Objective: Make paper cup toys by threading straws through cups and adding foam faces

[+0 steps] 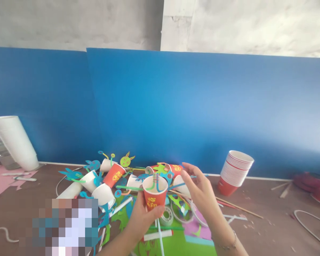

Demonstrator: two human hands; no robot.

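Your left hand (141, 214) clasps a round red paper cup (155, 196), yellow lettering (151, 204) illegible — right of it, your right hand (199, 185) curves, its hold unclear.

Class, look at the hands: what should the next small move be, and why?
Probably pinch the blue straw beside the held red cup with the right hand, since that hand is open near it while the left hand steadies the cup.

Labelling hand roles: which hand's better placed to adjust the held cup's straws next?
Probably right: the right hand looks empty, raised near the red cup, while the left hand grips it.
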